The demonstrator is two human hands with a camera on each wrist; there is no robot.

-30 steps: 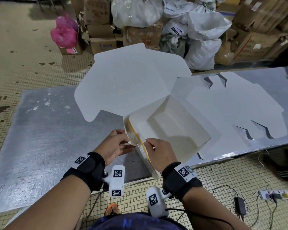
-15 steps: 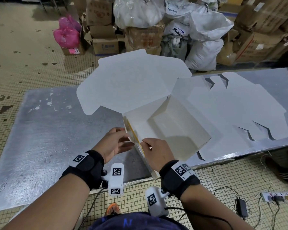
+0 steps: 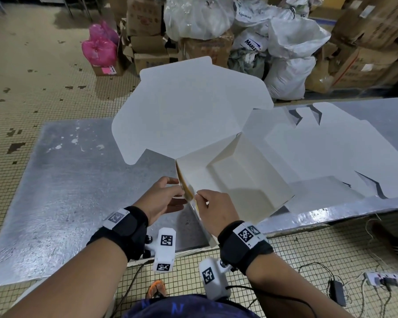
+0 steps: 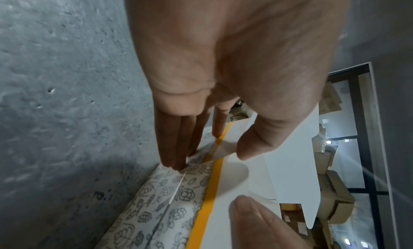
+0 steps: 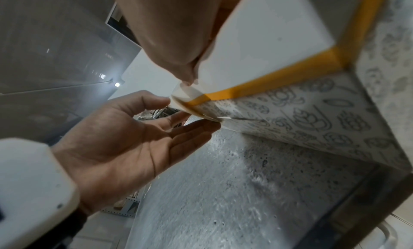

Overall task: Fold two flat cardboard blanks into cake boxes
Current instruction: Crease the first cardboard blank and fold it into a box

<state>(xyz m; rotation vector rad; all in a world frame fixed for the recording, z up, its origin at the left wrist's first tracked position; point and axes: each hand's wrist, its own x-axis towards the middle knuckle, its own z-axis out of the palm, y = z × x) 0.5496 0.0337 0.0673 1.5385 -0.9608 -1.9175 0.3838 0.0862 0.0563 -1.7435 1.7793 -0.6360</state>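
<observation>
A half-folded white cake box (image 3: 237,180) stands at the near edge of the metal table, its lid (image 3: 189,111) raised toward the back. Its outside carries a grey pattern and a yellow band (image 5: 263,88). My left hand (image 3: 177,191) lays straight fingers (image 4: 178,162) on the small curled flap (image 5: 187,101) at the box's near left corner, the thumb hovering close. My right hand (image 3: 200,196) pinches the rim of the near wall beside that corner, its thumb (image 5: 178,67) on the white panel. A second flat blank (image 3: 331,152) lies to the right.
The silver table (image 3: 74,191) has bare surface left of the box. Beyond it stand cartons (image 3: 147,37), white sacks (image 3: 290,53) and a pink bag (image 3: 99,47). On the tiled floor at the lower right lie a power strip (image 3: 386,280) and cables.
The left fingers have closed in on the corner flap, pushing it nearer the box corner. The right hand keeps its hold on the near wall. The box barely shifted.
</observation>
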